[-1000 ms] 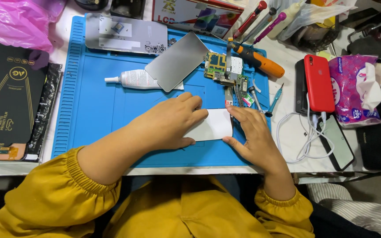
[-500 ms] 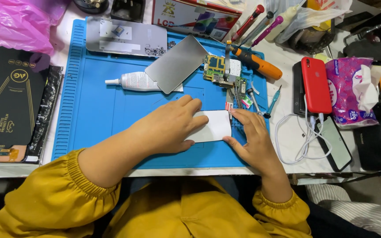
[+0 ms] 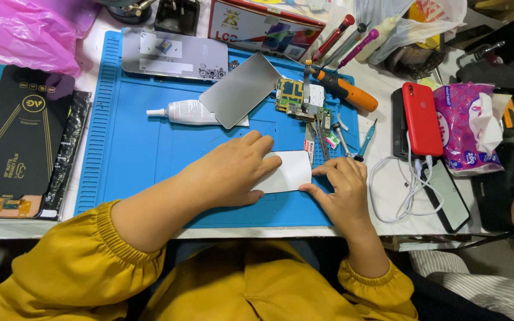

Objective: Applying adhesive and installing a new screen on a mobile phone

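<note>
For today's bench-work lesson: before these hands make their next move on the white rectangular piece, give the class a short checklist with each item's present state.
1. Left hand flat on the white piece: ok.
2. Right hand touching its right edge: ok.
3. Piece lies on the blue mat, not overhanging: ok.
4. Circuit board apart from both hands: ok.
5. Glue tube capped: cannot tell.
6. White cable clear of the right hand: ok, but close.

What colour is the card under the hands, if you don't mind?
The card is plain white, seen in the head view.
</note>
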